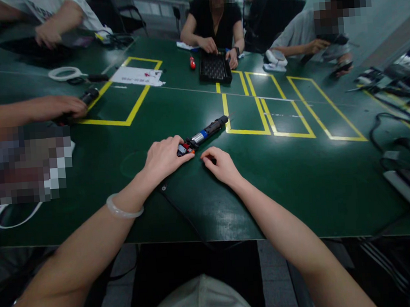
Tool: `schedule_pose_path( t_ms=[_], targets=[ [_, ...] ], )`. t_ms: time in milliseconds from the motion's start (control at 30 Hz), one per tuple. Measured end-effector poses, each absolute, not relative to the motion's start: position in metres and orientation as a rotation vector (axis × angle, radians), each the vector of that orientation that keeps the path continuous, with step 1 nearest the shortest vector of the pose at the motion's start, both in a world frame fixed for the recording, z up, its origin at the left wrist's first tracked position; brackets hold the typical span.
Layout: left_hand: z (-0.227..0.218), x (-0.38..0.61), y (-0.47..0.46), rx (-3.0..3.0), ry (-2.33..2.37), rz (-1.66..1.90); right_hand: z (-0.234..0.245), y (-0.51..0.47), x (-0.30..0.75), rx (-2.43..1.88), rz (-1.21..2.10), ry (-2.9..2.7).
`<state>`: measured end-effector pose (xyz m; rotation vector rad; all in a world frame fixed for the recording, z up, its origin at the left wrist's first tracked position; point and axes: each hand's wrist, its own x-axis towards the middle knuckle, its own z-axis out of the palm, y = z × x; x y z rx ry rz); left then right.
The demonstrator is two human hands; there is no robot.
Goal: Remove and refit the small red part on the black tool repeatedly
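Observation:
On the green table lies a slim black handheld device (208,131) with its casing open, showing a silver cylinder, a blue band and red and orange parts. My left hand (163,158) is closed round its near end, the thumb along the near side. Just to the right of that end is my right hand (221,164), fingers curled and thumb brought to the fingertips, apart from the device. Whatever those fingertips may pinch is too small or hidden to make out. A thin black cord (183,213) runs from beside my left wrist over the table's front edge.
Yellow tape rectangles (247,132) mark the table. Across it, a person handles a black tray (215,68) beside a small red object (192,63). Another person's hand (64,107) rests on a dark tool at left. A paper sheet (138,76) lies beyond. Cables (378,127) clutter the right.

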<state>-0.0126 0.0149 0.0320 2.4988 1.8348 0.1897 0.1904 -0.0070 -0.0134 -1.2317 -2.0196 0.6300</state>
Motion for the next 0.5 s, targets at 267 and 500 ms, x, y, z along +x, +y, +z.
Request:
schedule_pose_path(
  t_ms=[267,500],
  targets=[
    [0.0355,-0.0109,0.0136,2.543,1.860,0.158,-0.0116,-0.0078,0.1911,-1.231,0.602,-2.073],
    [0.0328,-0.0128,0.0133,2.545,1.847,0.153,-0.0106,-0.0077,0.1912,-1.230,0.590,-2.119]
  ],
)
